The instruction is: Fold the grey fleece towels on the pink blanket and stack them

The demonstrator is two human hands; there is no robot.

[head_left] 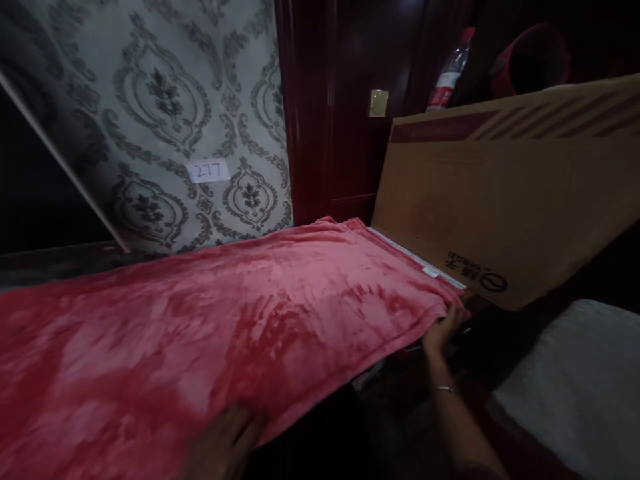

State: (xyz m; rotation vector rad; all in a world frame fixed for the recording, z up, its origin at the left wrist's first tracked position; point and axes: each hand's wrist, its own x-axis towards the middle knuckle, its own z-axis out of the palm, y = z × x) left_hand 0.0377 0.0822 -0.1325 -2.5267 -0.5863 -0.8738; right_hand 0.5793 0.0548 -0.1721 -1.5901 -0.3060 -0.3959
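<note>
A pink-red fleece blanket [240,313] lies spread flat over a long surface from the lower left to the middle right. My right hand [443,328] grips the blanket's near right corner, with a thin bracelet on the wrist. My left hand [225,443] rests at the blanket's near edge at the bottom, fingers on the fabric; whether it grips the cloth is not clear.
A large flat cardboard box [505,193] leans at the blanket's far right end. Behind stands a patterned grey wall with a label reading 277 [209,171] and a dark red wooden door frame [320,107]. A plastic bottle [447,73] shows above the box. A white cushion [580,380] lies at the lower right.
</note>
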